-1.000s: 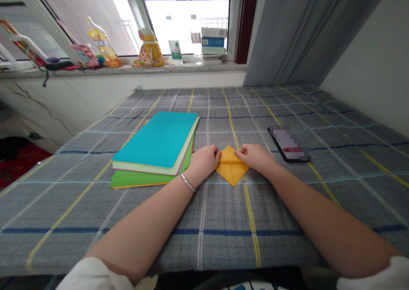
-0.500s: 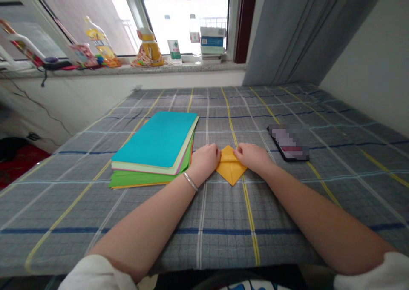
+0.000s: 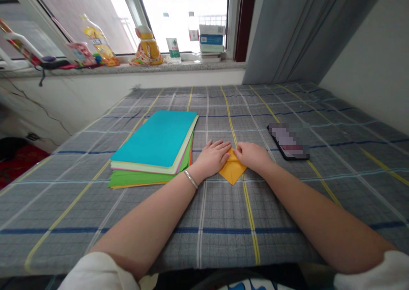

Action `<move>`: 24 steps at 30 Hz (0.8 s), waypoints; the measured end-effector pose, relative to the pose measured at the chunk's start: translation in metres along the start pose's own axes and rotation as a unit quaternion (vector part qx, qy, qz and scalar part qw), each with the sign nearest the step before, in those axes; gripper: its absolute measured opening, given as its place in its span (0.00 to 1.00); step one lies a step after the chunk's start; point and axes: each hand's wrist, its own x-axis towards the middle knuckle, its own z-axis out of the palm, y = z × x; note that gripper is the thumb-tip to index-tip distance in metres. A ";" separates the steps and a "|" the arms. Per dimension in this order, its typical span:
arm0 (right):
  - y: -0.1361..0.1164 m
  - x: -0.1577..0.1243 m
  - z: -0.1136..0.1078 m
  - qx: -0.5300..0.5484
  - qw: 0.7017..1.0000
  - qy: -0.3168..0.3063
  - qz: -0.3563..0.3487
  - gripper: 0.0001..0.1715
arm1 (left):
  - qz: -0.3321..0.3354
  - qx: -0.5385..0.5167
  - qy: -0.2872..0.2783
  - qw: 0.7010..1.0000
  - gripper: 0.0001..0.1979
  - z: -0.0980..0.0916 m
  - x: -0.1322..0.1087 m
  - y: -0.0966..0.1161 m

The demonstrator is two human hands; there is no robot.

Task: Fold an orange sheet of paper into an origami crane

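Palms down, the right hand (image 3: 252, 156) rests on folded orange paper (image 3: 232, 170), hiding its top, any grip unclear; the open left hand (image 3: 212, 159) lies just beside it. Further left sits a stack of coloured paper (image 3: 153, 143); right, a pixelated phone (image 3: 289, 142) on checked cloth (image 3: 204, 234).

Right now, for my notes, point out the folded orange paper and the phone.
folded orange paper (image 3: 232, 169), head view, on its uncovered lower part
phone (image 3: 289, 142), head view, on its blurred screen
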 end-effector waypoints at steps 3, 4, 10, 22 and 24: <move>0.000 0.000 0.001 0.002 1.000 0.003 0.002 0.17 | -0.006 0.006 -0.024 1.000 0.25 0.001 0.001 -0.001; 0.001 0.001 0.001 0.004 1.000 0.004 0.003 0.17 | -0.006 0.008 -0.028 1.000 0.25 0.001 0.002 -0.001; 0.002 0.002 0.001 0.009 1.000 0.004 0.005 0.17 | -0.006 0.026 -0.042 0.999 0.26 0.000 0.001 -0.001; 0.000 0.000 0.002 0.012 1.000 0.010 0.011 0.16 | -0.014 0.060 -0.047 0.997 0.28 -0.001 0.002 0.004; 0.001 0.002 0.004 0.021 1.000 0.018 0.013 0.15 | -0.018 0.058 -0.049 0.997 0.27 -0.001 0.002 0.004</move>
